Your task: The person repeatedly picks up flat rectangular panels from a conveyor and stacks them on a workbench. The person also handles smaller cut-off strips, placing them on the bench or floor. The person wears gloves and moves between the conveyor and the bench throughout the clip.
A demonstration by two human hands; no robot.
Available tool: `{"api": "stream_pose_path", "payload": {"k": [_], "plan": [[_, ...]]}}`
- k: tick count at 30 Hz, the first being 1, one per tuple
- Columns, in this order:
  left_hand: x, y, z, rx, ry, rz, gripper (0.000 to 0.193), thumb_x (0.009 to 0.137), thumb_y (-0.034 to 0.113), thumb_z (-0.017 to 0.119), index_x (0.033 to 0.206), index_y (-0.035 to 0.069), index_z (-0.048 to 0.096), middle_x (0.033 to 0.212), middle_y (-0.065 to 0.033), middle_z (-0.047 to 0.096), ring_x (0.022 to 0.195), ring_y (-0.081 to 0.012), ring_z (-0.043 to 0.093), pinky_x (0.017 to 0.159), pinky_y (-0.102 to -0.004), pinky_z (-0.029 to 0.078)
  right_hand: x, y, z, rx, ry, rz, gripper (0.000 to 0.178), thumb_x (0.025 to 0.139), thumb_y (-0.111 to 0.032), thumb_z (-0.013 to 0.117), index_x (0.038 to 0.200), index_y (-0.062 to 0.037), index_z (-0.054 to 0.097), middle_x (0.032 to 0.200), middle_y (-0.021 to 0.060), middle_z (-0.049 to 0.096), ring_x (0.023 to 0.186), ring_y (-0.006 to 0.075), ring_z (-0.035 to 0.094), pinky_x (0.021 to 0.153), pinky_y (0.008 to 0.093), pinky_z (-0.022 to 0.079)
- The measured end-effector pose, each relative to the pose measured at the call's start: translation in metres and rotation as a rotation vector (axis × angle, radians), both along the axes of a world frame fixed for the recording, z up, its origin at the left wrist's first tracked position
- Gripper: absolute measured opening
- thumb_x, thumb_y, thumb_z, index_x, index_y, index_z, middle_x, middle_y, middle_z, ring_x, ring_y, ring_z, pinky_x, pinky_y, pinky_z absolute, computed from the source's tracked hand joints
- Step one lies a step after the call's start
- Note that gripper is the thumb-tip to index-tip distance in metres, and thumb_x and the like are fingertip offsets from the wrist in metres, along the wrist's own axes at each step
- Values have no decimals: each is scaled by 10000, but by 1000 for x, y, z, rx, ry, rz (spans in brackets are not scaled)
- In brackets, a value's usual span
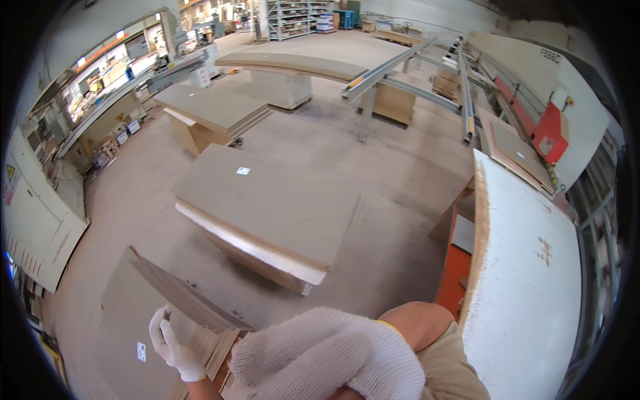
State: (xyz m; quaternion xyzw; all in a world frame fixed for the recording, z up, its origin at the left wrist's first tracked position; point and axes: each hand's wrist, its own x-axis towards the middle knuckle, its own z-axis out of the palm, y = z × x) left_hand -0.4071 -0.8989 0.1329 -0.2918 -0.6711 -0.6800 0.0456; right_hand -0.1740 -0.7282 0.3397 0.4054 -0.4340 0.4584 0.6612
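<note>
My left hand (172,345), in a white knit glove, is raised over a stack of grey-brown boards (123,313) at the lower left. Its fingers are curled together, with a small dark bit at the tips that is too small to name. Large and close at the bottom centre is my right hand (320,353), also in a white knit glove with a yellow cuff edge. Its fingers look folded in, and whatever they may hold is hidden. A small white label (141,351) lies on the board surface beside my left hand.
Ahead stands another board stack (267,207), with a further stack (210,107) behind it. On the right are a long white panel (527,280), an orange cabinet (455,270) and a large machine (560,100). Metal rails (393,63) extend toward the back; a pale cabinet (40,207) stands left.
</note>
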Motion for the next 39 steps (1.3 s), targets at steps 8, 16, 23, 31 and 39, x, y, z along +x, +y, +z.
{"api": "stream_pose_path", "payload": {"k": [8, 16, 23, 31, 39], "plan": [[52, 149, 8, 42, -127, -331, 259, 1045, 31, 485, 1179, -61, 687, 1187, -143, 705, 1126, -235, 633, 1057, -380, 486, 107, 41, 13, -300, -962, -154, 111, 789, -2, 763, 892, -31, 732, 1044, 128, 679, 949, 342, 659, 823, 461, 547], [108, 264, 7, -120, 32, -785, 253, 999, -5, 493, 1142, -63, 694, 1180, -156, 707, 1115, -258, 645, 1037, -395, 494, 202, 154, -217, -119, -1775, -1535, 204, 841, -276, 808, 817, -92, 724, 975, 130, 698, 1079, 388, 643, 881, 465, 538], [134, 342, -12, -128, -62, -918, 255, 999, 5, 499, 1142, -53, 703, 1162, -143, 705, 1089, -240, 652, 997, -365, 504, 240, 177, -285, -222, -2257, -1342, 135, 831, -255, 784, 839, -121, 798, 920, 99, 705, 1144, 337, 631, 912, 467, 543], [154, 410, -18, -198, -185, -972, 239, 999, -9, 511, 1131, -52, 706, 1130, -123, 704, 1082, -211, 653, 989, -342, 503, 243, 265, -233, -127, -1889, -1481, 109, 798, -219, 807, 825, -115, 788, 1001, 96, 735, 1233, 331, 624, 985, 456, 542], [243, 488, 4, -271, -181, -1120, 210, 988, -15, 546, 1096, -64, 720, 1078, -115, 722, 1013, -200, 677, 951, -330, 524, 275, 305, -65, -226, -1309, -1298, 150, 734, -98, 867, 874, -115, 815, 1096, 46, 721, 1276, 320, 617, 1012, 423, 531]]}}
